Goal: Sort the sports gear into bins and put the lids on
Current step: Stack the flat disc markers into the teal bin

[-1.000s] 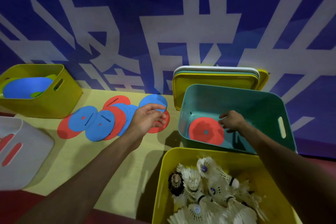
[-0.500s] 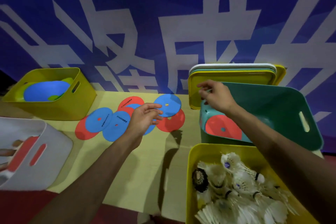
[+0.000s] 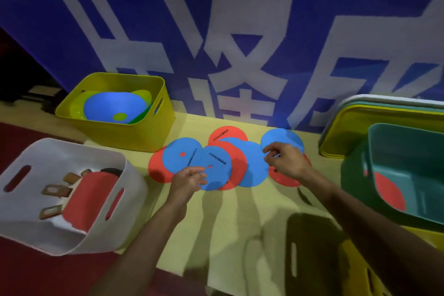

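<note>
Discs [image 3: 252,168], flat, thin and round, red and blue, lie overlapped in a heap at the far middle of the yellow table [image 3: 216,218]. Both forearms reach in from the near edge. The left hand [image 3: 188,180] sits palm down at the heap's near left edge, fingers half curled over a blue disc. The right hand [image 3: 288,163] is over the heap's right side, fingers bent toward the thumb. Whether either grips a disc I cannot tell. A teal plastic bin [image 3: 408,146] stands right.
</note>
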`<act>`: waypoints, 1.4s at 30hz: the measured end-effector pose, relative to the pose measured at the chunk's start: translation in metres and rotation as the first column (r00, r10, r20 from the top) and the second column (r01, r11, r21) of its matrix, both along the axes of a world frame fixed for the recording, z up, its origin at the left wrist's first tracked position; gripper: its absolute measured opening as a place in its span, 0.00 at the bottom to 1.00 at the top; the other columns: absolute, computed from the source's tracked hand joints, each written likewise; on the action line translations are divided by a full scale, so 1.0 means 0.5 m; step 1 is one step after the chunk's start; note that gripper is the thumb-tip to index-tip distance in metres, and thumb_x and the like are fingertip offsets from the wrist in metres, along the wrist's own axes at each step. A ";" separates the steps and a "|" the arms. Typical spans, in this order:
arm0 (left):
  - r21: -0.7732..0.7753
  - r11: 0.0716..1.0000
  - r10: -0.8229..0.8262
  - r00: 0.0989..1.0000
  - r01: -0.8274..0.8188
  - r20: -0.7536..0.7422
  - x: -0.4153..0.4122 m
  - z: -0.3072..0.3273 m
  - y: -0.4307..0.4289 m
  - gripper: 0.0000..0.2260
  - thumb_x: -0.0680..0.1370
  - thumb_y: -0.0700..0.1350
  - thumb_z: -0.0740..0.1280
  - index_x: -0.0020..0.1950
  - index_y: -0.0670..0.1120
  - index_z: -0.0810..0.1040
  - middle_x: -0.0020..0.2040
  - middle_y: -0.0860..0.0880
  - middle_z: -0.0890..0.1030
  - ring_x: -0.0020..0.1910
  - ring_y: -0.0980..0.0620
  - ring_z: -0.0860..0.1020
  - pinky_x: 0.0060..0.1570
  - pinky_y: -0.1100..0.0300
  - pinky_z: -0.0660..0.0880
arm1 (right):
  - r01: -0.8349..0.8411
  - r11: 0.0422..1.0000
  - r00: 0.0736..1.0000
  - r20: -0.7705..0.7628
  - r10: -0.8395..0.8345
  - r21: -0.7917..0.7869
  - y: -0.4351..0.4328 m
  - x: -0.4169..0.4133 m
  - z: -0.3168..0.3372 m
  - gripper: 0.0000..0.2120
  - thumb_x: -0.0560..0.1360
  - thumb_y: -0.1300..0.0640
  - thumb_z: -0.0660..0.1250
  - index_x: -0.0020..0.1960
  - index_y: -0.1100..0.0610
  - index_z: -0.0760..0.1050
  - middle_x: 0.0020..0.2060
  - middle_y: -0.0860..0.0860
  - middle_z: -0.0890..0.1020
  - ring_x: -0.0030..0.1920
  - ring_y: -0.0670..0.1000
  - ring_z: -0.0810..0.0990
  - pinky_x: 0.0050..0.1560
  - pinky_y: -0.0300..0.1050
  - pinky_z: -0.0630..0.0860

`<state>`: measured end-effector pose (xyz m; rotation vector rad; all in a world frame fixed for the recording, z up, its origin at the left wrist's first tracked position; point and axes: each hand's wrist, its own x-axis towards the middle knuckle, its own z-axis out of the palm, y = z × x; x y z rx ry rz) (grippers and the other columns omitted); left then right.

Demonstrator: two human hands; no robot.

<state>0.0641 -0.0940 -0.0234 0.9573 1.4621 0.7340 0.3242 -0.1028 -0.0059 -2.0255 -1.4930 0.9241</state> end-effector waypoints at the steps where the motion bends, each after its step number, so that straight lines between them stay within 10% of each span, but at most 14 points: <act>1: -0.015 1.000 0.026 1.000 -0.026 0.013 -0.026 -0.017 0.011 0.05 0.76 0.36 0.65 0.48 0.44 0.78 0.44 0.44 0.80 0.41 0.47 0.79 0.43 0.58 0.73 | 0.003 1.000 1.000 0.001 -0.003 -0.029 0.010 -0.026 -0.013 0.11 0.74 0.62 0.64 0.55 0.58 0.79 0.43 0.52 0.82 0.41 0.51 0.79 0.53 0.50 0.78; 9: -0.162 0.952 0.275 0.959 -0.261 0.068 -0.133 -0.132 0.120 0.08 0.76 0.33 0.63 0.53 0.43 0.74 0.44 0.44 0.79 0.41 0.49 0.77 0.42 0.61 0.72 | 0.053 0.973 0.999 0.007 -0.053 -0.226 0.087 -0.166 -0.120 0.14 0.74 0.62 0.64 0.58 0.60 0.78 0.39 0.52 0.80 0.41 0.52 0.77 0.48 0.46 0.77; 16: -0.109 0.861 0.484 0.866 -0.497 -0.126 -0.138 -0.230 0.226 0.05 0.74 0.36 0.66 0.49 0.38 0.78 0.46 0.43 0.80 0.45 0.45 0.76 0.43 0.55 0.73 | 0.141 0.948 0.990 0.063 -0.128 -0.286 0.138 -0.233 -0.199 0.16 0.74 0.60 0.66 0.61 0.60 0.74 0.55 0.58 0.81 0.57 0.58 0.78 0.54 0.45 0.73; 22: -0.031 0.925 0.315 0.808 -0.380 -0.497 -0.145 -0.302 0.273 0.23 0.68 0.41 0.72 0.61 0.38 0.72 0.61 0.36 0.72 0.63 0.37 0.70 0.63 0.48 0.69 | 0.193 0.927 0.978 0.135 -0.156 -0.323 0.141 -0.257 -0.251 0.21 0.73 0.59 0.68 0.64 0.62 0.70 0.58 0.60 0.77 0.59 0.60 0.75 0.54 0.47 0.71; 31: -0.155 0.929 0.187 0.789 -0.335 -0.585 -0.141 -0.278 0.306 0.36 0.64 0.43 0.79 0.67 0.37 0.66 0.67 0.35 0.67 0.68 0.36 0.66 0.64 0.47 0.68 | 0.372 0.902 0.918 0.230 -0.322 -0.222 0.134 -0.313 -0.299 0.37 0.63 0.53 0.79 0.63 0.63 0.62 0.62 0.60 0.64 0.64 0.62 0.65 0.63 0.57 0.69; 42: 0.036 0.940 0.328 0.867 -0.340 -0.374 -0.143 -0.292 0.259 0.14 0.69 0.36 0.69 0.54 0.38 0.76 0.54 0.41 0.80 0.53 0.42 0.79 0.52 0.45 0.78 | 0.423 0.884 0.895 0.245 -0.373 -0.200 0.146 -0.307 -0.276 0.22 0.68 0.67 0.69 0.58 0.60 0.64 0.56 0.57 0.71 0.56 0.60 0.73 0.53 0.55 0.75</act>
